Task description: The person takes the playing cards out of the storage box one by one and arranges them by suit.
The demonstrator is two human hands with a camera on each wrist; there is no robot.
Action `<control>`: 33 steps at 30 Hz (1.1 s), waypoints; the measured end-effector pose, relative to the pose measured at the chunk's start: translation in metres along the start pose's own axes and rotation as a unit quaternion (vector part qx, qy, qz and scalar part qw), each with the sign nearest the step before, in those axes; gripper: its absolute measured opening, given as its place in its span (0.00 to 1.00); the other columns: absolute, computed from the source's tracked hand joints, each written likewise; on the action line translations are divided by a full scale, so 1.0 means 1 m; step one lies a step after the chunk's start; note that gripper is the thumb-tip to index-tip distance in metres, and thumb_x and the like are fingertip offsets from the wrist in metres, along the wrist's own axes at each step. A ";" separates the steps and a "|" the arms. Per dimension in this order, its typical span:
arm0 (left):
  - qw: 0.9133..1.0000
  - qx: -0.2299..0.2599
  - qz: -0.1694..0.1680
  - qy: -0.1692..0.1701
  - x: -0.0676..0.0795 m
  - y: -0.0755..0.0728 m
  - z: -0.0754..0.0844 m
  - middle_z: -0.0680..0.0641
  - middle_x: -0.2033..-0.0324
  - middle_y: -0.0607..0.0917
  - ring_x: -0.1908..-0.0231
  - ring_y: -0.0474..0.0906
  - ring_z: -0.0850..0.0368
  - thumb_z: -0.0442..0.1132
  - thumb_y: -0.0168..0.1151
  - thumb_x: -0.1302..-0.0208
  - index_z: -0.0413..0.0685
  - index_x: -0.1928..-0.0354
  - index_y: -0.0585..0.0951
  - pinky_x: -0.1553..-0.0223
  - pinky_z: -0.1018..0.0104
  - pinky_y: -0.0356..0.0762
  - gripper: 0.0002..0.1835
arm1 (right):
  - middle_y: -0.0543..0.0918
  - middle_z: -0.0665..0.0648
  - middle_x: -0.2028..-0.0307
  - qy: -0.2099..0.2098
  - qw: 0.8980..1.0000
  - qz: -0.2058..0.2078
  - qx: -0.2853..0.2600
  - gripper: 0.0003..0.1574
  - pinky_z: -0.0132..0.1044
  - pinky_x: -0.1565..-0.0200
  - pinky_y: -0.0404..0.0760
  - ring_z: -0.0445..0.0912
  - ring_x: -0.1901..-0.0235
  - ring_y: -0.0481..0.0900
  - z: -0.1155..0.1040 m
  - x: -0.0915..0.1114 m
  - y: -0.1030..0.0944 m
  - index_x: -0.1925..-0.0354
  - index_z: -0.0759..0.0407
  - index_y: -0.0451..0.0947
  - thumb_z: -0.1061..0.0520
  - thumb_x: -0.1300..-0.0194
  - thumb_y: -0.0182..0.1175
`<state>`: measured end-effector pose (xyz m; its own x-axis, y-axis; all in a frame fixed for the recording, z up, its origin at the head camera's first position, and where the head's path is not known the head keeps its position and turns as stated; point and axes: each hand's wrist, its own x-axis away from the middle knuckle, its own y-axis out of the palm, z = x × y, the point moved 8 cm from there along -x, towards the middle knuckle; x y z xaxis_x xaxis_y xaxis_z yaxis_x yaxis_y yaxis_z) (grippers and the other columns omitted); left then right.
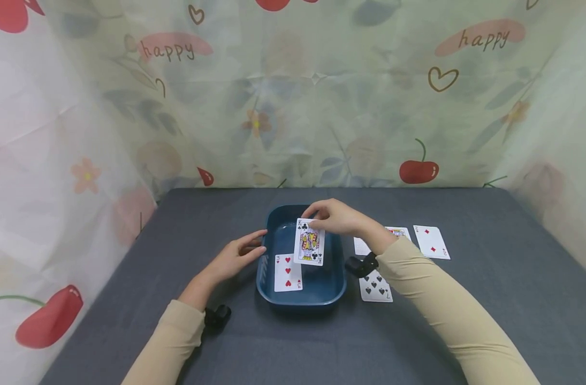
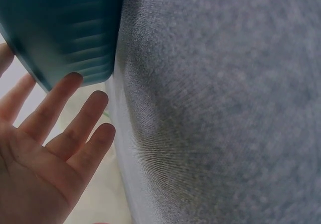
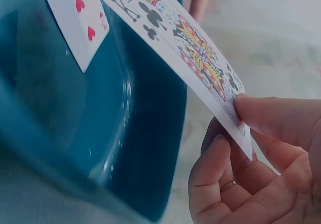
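Note:
My right hand (image 1: 340,218) pinches a king of clubs (image 1: 309,243) by one end between thumb and fingers, holding it tilted above the blue plastic tub (image 1: 341,283). A three of hearts (image 1: 288,272) lies face up on the tub's floor, and the king overlaps its corner in the head view. At the tub's left side is my left hand (image 1: 236,255), its fingers spread and fairly straight by the rim. In the left wrist view these fingers (image 2: 83,121) hold nothing; whether they touch the tub wall I cannot tell.
Right of the tub a two of diamonds (image 1: 432,242), a seven of spades (image 1: 375,287) and a face card (image 1: 400,232) lie on the grey cloth (image 1: 293,347). Another card (image 1: 361,247) is partly hidden by my right forearm. A printed curtain (image 1: 312,117) hangs behind.

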<state>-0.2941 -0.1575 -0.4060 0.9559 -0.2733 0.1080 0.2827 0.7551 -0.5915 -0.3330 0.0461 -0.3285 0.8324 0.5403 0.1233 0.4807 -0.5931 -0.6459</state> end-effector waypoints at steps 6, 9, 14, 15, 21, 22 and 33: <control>1.000 -0.005 0.000 0.004 0.001 0.000 0.001 0.40 0.35 0.68 0.37 0.68 0.39 0.49 0.54 0.33 0.61 0.31 0.61 0.40 0.43 0.68 0.29 | 0.84 0.64 0.58 0.016 1.000 0.007 -0.021 0.17 0.38 0.58 0.80 0.44 0.66 0.81 0.014 0.009 -0.017 0.48 0.61 0.75 0.60 0.35 0.54; 1.000 -0.003 0.001 0.002 0.001 -0.001 0.001 0.40 0.35 0.68 0.37 0.68 0.40 0.49 0.54 0.33 0.62 0.31 0.61 0.40 0.43 0.68 0.29 | 0.84 0.63 0.58 0.025 0.999 0.011 -0.028 0.17 0.36 0.60 0.79 0.44 0.66 0.81 0.020 0.013 -0.024 0.47 0.60 0.75 0.60 0.35 0.55; 1.000 -0.004 0.002 0.005 0.001 0.000 0.001 0.40 0.35 0.68 0.37 0.68 0.39 0.49 0.54 0.33 0.61 0.31 0.61 0.40 0.43 0.68 0.29 | 0.84 0.64 0.59 0.023 0.999 0.021 -0.036 0.18 0.33 0.63 0.77 0.43 0.68 0.80 0.029 0.019 -0.034 0.46 0.61 0.74 0.60 0.35 0.55; 1.000 -0.004 0.002 0.005 0.001 0.000 0.001 0.40 0.35 0.68 0.37 0.68 0.39 0.49 0.54 0.33 0.61 0.31 0.61 0.40 0.43 0.68 0.29 | 0.84 0.63 0.59 0.023 0.999 0.023 -0.036 0.19 0.33 0.63 0.77 0.43 0.68 0.80 0.031 0.020 -0.036 0.46 0.62 0.74 0.60 0.35 0.55; 1.000 -0.001 0.003 0.005 0.001 0.000 0.001 0.40 0.35 0.68 0.37 0.68 0.40 0.50 0.54 0.33 0.62 0.31 0.61 0.40 0.43 0.68 0.29 | 0.84 0.61 0.59 0.030 0.998 0.033 -0.053 0.19 0.39 0.56 0.78 0.42 0.66 0.80 0.044 0.028 -0.048 0.46 0.61 0.74 0.58 0.34 0.55; 1.000 -0.001 0.003 0.006 0.001 0.000 0.001 0.40 0.35 0.69 0.37 0.68 0.40 0.50 0.54 0.33 0.62 0.31 0.61 0.40 0.43 0.68 0.29 | 0.84 0.61 0.59 0.031 0.997 0.035 -0.055 0.19 0.39 0.56 0.79 0.42 0.66 0.80 0.047 0.029 -0.050 0.46 0.61 0.74 0.58 0.34 0.55; 1.000 0.002 0.000 0.008 0.001 0.001 0.003 0.40 0.35 0.69 0.37 0.68 0.40 0.49 0.54 0.33 0.62 0.31 0.61 0.40 0.43 0.68 0.29 | 0.81 0.60 0.61 0.039 0.995 0.069 -0.058 0.20 0.34 0.63 0.78 0.42 0.68 0.78 0.073 0.039 -0.072 0.45 0.62 0.73 0.56 0.33 0.54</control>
<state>-0.2927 -0.1553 -0.4038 0.9546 -0.2823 0.0952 0.2828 0.7581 -0.5877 -0.3551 0.1539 -0.3316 0.9089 0.4048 0.1006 0.3860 -0.7249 -0.5705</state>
